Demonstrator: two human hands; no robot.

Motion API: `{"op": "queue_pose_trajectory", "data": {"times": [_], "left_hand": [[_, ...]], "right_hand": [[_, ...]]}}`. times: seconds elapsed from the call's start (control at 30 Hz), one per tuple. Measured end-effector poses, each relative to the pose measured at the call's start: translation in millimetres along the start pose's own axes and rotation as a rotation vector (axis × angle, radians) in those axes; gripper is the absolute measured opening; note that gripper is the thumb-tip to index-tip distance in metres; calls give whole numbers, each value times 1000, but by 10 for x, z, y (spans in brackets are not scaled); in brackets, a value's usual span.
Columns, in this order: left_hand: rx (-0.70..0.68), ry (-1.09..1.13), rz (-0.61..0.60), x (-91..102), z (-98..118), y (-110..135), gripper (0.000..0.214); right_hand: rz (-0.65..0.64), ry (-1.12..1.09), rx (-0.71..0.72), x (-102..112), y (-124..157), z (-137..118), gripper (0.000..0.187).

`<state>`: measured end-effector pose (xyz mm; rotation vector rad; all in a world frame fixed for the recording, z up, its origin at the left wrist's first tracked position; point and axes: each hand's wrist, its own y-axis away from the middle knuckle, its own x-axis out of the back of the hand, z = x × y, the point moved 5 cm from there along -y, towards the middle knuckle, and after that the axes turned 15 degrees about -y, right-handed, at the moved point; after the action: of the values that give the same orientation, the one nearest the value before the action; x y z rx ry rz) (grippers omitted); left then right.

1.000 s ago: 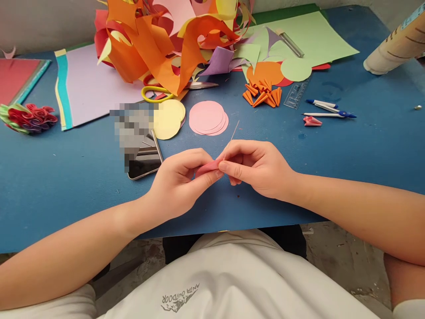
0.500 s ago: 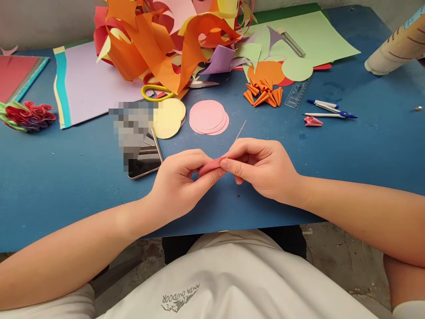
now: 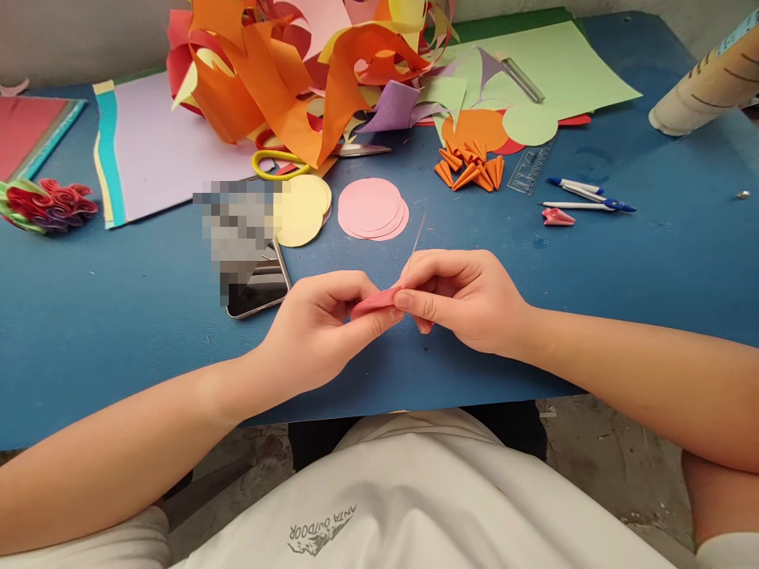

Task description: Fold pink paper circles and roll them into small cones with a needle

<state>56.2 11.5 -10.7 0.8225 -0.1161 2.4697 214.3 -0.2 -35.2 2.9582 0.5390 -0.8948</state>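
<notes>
Between both hands is a folded or curled piece of pink paper [image 3: 375, 302]. My left hand [image 3: 332, 324] pinches its near side with thumb and fingers. At the paper's right end, my right hand [image 3: 468, 296] grips it between thumb and forefinger. A thin needle-like stick [image 3: 418, 235] slants up from the right fingertips; its lower end is hidden there. Just beyond the hands lie a stack of pink paper circles [image 3: 371, 207] and some yellow paper circles [image 3: 301, 212]. A small rolled pink paper piece [image 3: 558, 216] rests to the right.
A phone [image 3: 258, 288] lies left of my hands. Further back are yellow-handled scissors [image 3: 281, 166], orange paper cones [image 3: 471, 167], a clear ruler [image 3: 530, 167], a blue-and-white compass [image 3: 593, 205], a heap of paper scraps [image 3: 285, 87] and a tilted bottle [image 3: 703, 91].
The thin stick has tilted more upright, its tip shifting left. Both hands have moved only slightly and keep their hold on the pink paper.
</notes>
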Motion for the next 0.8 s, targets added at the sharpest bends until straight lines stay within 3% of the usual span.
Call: {"op": "queue_pose_trajectory", "data": {"times": [0.17, 0.47, 0.8], "left_hand": [[51, 41, -31, -17, -34, 12, 29], [46, -48, 12, 1, -33, -17, 27], [-8, -56, 2, -13, -49, -29, 17]], "right_hand": [[-3, -8, 6, 8, 4, 4, 9], [96, 160, -12, 33, 27, -9, 19], [99, 139, -27, 55, 42, 13, 20]]}}
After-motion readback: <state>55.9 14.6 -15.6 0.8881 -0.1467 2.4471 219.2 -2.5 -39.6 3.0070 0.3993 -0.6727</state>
